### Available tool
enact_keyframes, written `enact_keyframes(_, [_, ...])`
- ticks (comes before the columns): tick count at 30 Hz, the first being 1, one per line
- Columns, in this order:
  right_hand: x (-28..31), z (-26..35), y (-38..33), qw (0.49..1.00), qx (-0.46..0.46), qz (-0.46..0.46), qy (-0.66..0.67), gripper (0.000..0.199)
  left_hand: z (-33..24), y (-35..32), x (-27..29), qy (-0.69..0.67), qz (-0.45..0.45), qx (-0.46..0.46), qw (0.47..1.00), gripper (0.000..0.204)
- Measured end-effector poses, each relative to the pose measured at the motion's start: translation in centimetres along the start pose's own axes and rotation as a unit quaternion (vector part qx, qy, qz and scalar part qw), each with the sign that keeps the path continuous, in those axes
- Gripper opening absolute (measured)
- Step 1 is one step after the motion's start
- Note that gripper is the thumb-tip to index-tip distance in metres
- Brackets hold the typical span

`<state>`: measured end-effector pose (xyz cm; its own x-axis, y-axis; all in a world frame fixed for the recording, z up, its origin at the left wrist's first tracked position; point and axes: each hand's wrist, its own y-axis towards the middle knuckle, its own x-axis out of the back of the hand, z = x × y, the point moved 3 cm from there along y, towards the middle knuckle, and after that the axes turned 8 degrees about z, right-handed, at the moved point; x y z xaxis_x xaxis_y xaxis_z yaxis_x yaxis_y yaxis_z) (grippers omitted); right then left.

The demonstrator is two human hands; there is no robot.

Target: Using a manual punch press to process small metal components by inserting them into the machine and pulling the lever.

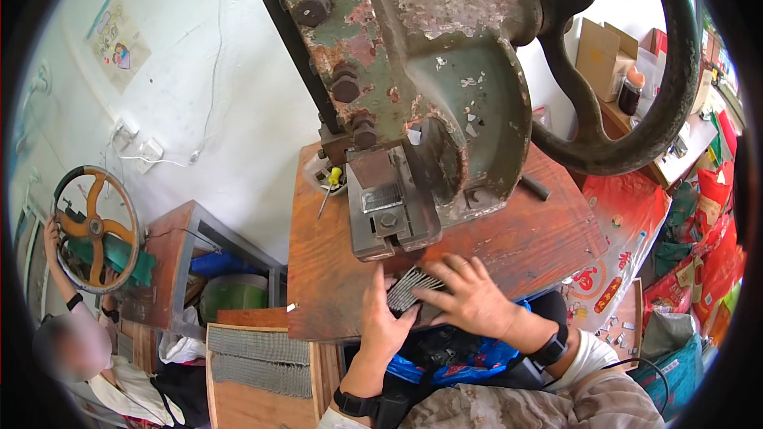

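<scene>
- Head view, the hands: the left hand point(387, 319) comes up from the lower edge and pinches the near left edge of a stack of thin metal strips point(411, 289), thumb on top and fingers tucked under; the right hand point(470, 299) lies over the right half of the stack with fingers spread and pressed flat on it; both wrists carry dark bands.
- Head view, where the stack is: it sits on the front part of the wooden bench top point(509, 238), just in front of the grey die block point(387, 214) of an old green press point(429, 71); stack and die are near but apart.
- Head view, how it will likely handle: the strips look thin, stiff and loose rather than bound, so they would probably fan out or slide if held by one corner; edges may be sharp; the bundle seems light; squeezing it across both long sides, or clamping top and bottom together, looks the safest hold.
- Head view, around it: a big dark flywheel point(636, 71) stands at the upper right; a screwdriver with a yellow handle point(331, 185) leans beside the die; grey strip bundles lie on a board point(262, 357) lower left; another person point(71, 342) sits far left at a second press with an orange wheel point(95, 226); red bags point(707, 230) are piled at the right.
</scene>
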<state>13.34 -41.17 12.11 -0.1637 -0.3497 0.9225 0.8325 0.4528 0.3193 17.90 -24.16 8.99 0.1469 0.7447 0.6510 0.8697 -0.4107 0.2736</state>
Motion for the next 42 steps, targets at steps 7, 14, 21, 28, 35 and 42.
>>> enact_keyframes(7, [0.0,0.5,-0.2,1.0,-0.016,-0.002,-0.024,0.061,0.2,-0.1,0.1,0.003,-0.008,0.014,1.0,0.093])
enact_keyframes(14, [-0.2,-0.9,-1.5,0.997,-0.08,0.0,-0.02,0.086,-1.4,0.8,0.1,0.045,0.01,0.011,0.999,0.085])
enact_keyframes(21, [-0.3,-4.3,-3.1,0.96,-0.128,-0.117,0.218,0.069,-2.9,2.6,-2.1,0.292,-0.053,-0.055,0.954,0.049])
enact_keyframes(28, [0.3,-4.2,-3.2,0.96,-0.095,-0.127,0.231,0.052,-1.6,-0.9,1.3,-0.766,0.021,0.154,0.624,0.056])
enact_keyframes(35, [-0.1,-3.8,-2.8,0.969,-0.083,-0.118,0.198,0.049,-0.7,-3.2,1.7,-0.826,0.015,0.164,0.539,0.063])
enact_keyframes(42, [-0.1,-3.1,-2.9,0.974,-0.083,-0.12,0.176,0.046,-1.0,-4.8,2.3,-0.816,0.037,0.172,0.551,0.068])
